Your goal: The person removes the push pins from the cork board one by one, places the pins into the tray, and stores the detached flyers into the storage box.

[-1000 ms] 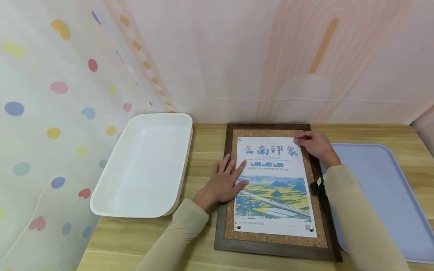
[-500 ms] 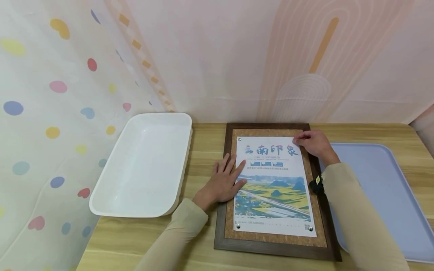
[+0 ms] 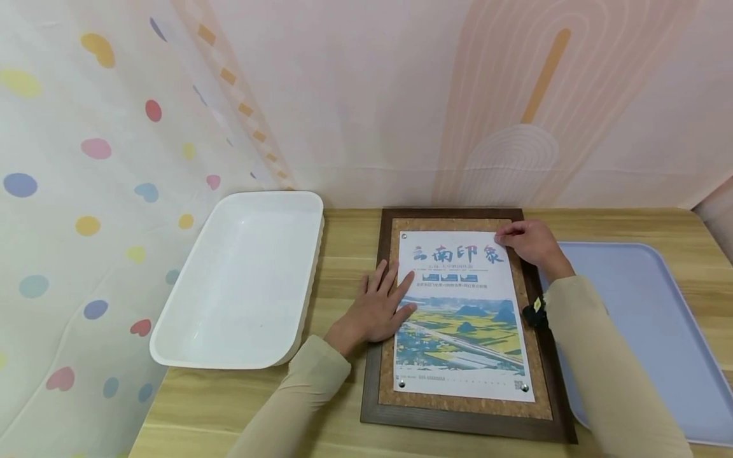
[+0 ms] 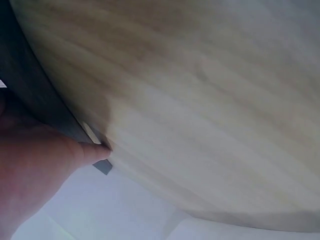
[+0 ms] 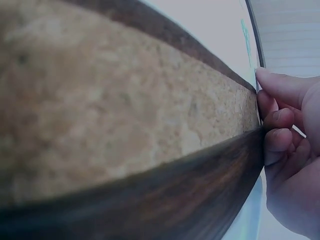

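Note:
A printed poster (image 3: 460,331) with a landscape picture lies on a cork board (image 3: 452,401) in a dark wooden frame (image 3: 458,427). Silver thumbtacks show at its top left, bottom left (image 3: 402,384) and bottom right (image 3: 525,388) corners. My left hand (image 3: 378,312) rests with fingers spread over the frame's left side and the poster's left edge. At the top right corner, my right hand (image 3: 529,243) pinches the poster between thumb and curled fingers. That corner is covered by the fingertips, so I cannot tell whether a tack is there.
A deep white tray (image 3: 314,280) stands left of the frame, and a shallow pale blue tray (image 3: 635,318) lies to its right, partly under the right forearm. All rest on a wood-grain table (image 3: 343,235) against a patterned cloth backdrop (image 3: 366,95).

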### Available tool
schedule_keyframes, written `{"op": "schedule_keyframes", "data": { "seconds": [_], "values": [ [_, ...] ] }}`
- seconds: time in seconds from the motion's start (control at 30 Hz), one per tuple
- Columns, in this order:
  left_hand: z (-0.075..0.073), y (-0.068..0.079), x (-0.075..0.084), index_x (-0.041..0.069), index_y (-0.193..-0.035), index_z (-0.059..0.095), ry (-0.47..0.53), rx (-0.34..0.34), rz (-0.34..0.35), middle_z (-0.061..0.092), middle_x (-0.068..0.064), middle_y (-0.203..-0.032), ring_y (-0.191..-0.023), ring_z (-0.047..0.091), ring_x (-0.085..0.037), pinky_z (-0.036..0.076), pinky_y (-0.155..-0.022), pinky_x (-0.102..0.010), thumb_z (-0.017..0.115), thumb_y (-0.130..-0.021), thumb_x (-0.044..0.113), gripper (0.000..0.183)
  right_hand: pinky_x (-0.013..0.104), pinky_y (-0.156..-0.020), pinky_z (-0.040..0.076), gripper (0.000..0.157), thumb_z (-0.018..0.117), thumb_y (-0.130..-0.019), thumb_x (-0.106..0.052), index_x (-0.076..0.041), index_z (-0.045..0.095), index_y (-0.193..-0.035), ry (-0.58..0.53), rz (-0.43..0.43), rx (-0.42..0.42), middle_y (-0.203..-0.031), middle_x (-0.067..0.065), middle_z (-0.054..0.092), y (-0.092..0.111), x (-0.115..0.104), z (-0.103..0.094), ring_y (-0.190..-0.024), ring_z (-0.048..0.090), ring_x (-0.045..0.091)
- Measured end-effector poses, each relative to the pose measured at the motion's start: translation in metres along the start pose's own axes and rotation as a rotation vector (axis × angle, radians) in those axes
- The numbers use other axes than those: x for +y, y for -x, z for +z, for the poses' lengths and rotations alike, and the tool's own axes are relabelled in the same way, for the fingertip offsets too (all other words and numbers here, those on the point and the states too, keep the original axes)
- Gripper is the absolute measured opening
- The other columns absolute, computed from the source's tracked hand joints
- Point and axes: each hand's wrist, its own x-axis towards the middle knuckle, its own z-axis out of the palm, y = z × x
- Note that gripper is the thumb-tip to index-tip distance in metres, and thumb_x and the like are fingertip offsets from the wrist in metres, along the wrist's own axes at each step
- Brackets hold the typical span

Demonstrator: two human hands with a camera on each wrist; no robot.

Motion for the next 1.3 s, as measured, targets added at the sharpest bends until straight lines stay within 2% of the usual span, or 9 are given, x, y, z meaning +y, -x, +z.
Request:
{"op": "schedule_keyframes", "data": {
  "seconds": [0.47, 0.7, 1.0, 1.3],
  "values": [
    [0.0008, 0.0012, -0.0016, 0.026, -0.161, 0.005, -0.011, 0.011, 0.006, -0.010, -0.009, -0.167, -0.152, -0.014, -0.031, 0.004, -0.119, -0.062, 0.025, -0.106, 0.053, 0.065, 0.046, -0.092, 0.045, 0.030, 0.058, -0.102, -0.024, -0.002, 0.069, -0.118, -0.022, 0.001, -0.010, -0.124, 0.020, 0.062, 0.0011, -0.0015, 0.0006, -0.109, 0.055, 0.033],
    [0.0022, 0.0011, -0.0015, 0.026, -0.161, 0.005, -0.003, 0.016, 0.012, -0.009, -0.008, -0.167, -0.152, -0.014, -0.031, 0.004, -0.119, -0.062, 0.025, -0.106, 0.053, 0.065, 0.051, -0.097, 0.044, 0.032, 0.057, -0.102, -0.027, -0.004, 0.068, -0.121, -0.035, 0.012, -0.022, -0.126, 0.019, 0.060, 0.0021, 0.0005, 0.0005, -0.114, 0.054, 0.035],
    [0.0016, 0.0029, 0.0008, 0.026, -0.161, 0.005, 0.009, 0.007, 0.011, -0.010, -0.008, -0.167, -0.152, -0.014, -0.031, 0.003, -0.118, -0.062, 0.025, -0.106, 0.053, 0.065, 0.042, -0.088, 0.045, 0.033, 0.058, -0.102, -0.028, -0.003, 0.068, -0.120, -0.028, 0.009, -0.014, -0.123, 0.018, 0.060, 0.0042, 0.0046, 0.0009, -0.106, 0.054, 0.033],
    [0.0049, 0.0028, 0.0018, 0.026, -0.161, 0.006, 0.015, 0.020, 0.014, -0.008, -0.008, -0.167, -0.152, -0.013, -0.031, 0.004, -0.119, -0.062, 0.026, -0.106, 0.053, 0.065, 0.042, -0.089, 0.045, 0.033, 0.056, -0.103, -0.028, -0.003, 0.067, -0.120, -0.016, -0.008, -0.030, -0.124, 0.019, 0.060, 0.0043, 0.0054, -0.0002, -0.106, 0.054, 0.033]
  ]
}}
